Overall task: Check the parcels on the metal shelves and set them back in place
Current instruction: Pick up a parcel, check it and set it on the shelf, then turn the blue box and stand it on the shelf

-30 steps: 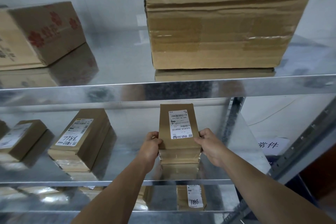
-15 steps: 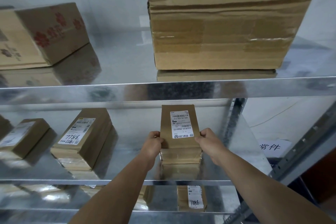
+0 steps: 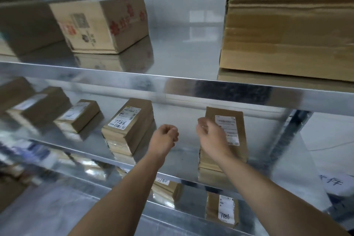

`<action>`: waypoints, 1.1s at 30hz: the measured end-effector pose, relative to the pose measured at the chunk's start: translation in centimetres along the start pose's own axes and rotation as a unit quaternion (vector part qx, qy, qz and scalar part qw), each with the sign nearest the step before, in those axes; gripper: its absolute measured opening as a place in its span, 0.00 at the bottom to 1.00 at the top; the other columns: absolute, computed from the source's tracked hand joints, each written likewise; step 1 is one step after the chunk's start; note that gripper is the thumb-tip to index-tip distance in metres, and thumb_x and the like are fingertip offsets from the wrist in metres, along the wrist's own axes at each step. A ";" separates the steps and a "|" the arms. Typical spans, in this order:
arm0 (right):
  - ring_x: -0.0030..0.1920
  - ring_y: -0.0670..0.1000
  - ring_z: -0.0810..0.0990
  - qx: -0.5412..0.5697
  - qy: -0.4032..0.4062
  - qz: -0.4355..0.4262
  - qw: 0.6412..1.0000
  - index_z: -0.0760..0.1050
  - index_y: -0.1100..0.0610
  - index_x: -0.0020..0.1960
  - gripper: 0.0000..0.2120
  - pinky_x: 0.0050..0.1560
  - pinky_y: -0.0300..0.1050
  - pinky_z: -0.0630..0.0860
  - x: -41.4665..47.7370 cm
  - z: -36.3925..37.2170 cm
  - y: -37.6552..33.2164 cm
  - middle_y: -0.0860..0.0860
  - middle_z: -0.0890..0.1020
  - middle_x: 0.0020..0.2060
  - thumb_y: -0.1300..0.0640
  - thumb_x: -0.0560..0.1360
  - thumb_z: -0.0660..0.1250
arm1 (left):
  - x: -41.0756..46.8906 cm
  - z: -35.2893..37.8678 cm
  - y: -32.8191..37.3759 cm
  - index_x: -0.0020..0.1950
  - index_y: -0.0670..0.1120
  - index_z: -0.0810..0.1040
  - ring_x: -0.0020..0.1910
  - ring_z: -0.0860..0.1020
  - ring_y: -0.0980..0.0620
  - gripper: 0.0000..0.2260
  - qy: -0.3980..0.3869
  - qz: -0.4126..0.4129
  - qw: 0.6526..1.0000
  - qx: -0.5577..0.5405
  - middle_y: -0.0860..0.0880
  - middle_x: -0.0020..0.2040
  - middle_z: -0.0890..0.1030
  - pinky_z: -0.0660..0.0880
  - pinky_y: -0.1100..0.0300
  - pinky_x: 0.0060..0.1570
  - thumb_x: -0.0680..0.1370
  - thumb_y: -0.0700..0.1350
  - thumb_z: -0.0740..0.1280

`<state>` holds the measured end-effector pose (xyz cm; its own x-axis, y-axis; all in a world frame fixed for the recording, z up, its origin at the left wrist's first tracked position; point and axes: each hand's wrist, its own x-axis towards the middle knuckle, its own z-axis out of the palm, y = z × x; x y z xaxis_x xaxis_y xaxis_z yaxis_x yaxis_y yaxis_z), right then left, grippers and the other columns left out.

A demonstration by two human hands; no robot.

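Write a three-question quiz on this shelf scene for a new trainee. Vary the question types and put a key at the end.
1. True or false: the left hand grips a parcel.
2. Which number is handwritten on the label of the labelled parcel just left of that hand?
A 7786
B 1234
C 5500
3. Fill in: of the three levels in view, the large taped cardboard box sits on the ___ shelf.

Key: 1 false; 2 A; 3 top.
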<state>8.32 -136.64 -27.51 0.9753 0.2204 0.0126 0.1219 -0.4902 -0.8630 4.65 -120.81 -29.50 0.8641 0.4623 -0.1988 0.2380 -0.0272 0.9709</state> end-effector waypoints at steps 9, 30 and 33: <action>0.32 0.48 0.76 0.118 -0.130 0.006 0.984 0.76 0.55 0.41 0.12 0.38 0.44 0.77 0.0 9.2 -4.2 0.50 0.81 0.35 0.60 0.83 0.62 | -1.7 -9.2 -1.3 0.43 0.43 0.75 0.30 0.70 0.52 0.09 0.131 -0.008 0.990 -0.041 0.48 0.31 0.73 0.68 0.59 0.33 0.82 0.43 0.66; 0.30 0.46 0.75 0.096 -0.345 -0.045 0.933 0.75 0.53 0.37 0.12 0.37 0.43 0.73 -2.0 30.4 -16.6 0.46 0.81 0.31 0.58 0.80 0.62 | -3.8 -32.1 -5.6 0.40 0.42 0.75 0.28 0.66 0.52 0.11 0.344 -0.040 0.930 -0.122 0.50 0.28 0.70 0.65 0.58 0.32 0.82 0.41 0.67; 0.31 0.46 0.75 0.102 -0.357 -0.050 0.927 0.76 0.53 0.37 0.12 0.38 0.44 0.74 -2.9 33.8 -18.8 0.47 0.81 0.32 0.58 0.79 0.62 | -3.9 -36.1 -6.3 0.39 0.43 0.73 0.29 0.65 0.51 0.12 0.362 -0.045 0.923 -0.123 0.49 0.30 0.69 0.65 0.57 0.32 0.82 0.41 0.66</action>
<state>-3.05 -99.61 -28.38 0.5821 0.7936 -0.1773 0.0971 -0.2843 -0.9538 -16.26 -90.41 -30.04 0.3022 0.9262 -0.2256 0.1104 0.2010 0.9733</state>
